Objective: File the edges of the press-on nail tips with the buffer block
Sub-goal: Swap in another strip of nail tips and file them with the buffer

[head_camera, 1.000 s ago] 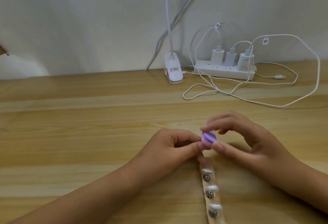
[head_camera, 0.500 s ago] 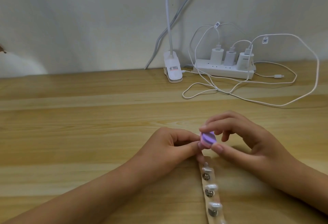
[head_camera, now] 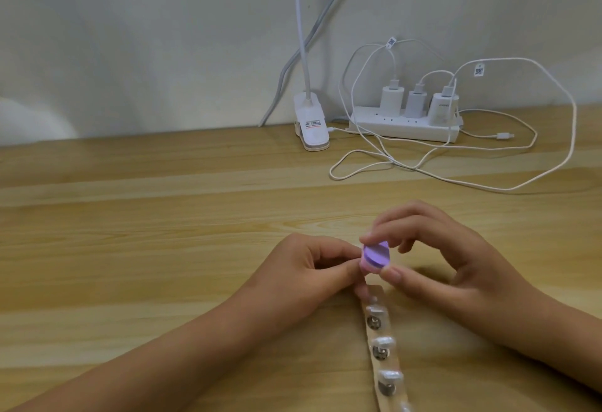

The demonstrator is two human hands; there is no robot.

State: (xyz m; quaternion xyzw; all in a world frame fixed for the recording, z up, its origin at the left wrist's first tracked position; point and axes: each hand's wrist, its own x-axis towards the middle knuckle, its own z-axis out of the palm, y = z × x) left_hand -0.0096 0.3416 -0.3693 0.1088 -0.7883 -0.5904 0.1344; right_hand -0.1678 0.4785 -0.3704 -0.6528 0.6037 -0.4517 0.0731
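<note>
A pale wood table (head_camera: 130,248) with long grain bands runs across the view and meets a plain off-white wall (head_camera: 130,36) at the back. Against the wall lies a white power strip (head_camera: 400,129) with 3 chargers (head_camera: 392,100) plugged in. Thin white cables (head_camera: 521,183) loop from them over the wood, 1 ending in a loose plug. Just left of the strip stands a white clip (head_camera: 311,126) with a small label; its stem (head_camera: 301,20) rises out of view at the top.

Near the front, both forearms come in from the bottom corners. The right hand (head_camera: 449,265) pinches a small purple buffer (head_camera: 376,256) between thumb and forefinger, its other fingers curled above it. The left hand (head_camera: 303,278) has its fingers curled in, with thumb and forefinger pinched together right at the buffer's left lower edge. They seem to hold a pale tip (head_camera: 367,267), but it is mostly covered and too small to be sure.

Below the hands a clear band (head_camera: 391,362) lies flat on the table and runs to the bottom edge, where it is cut off. 3 whitish nail tips (head_camera: 383,342) show on it, each beside a round metal stud. A 4th is only partly in view at the edge. The band's top end is blurred and half under the left fingers. Whether the buffer touches the pinched piece cannot be told.
</note>
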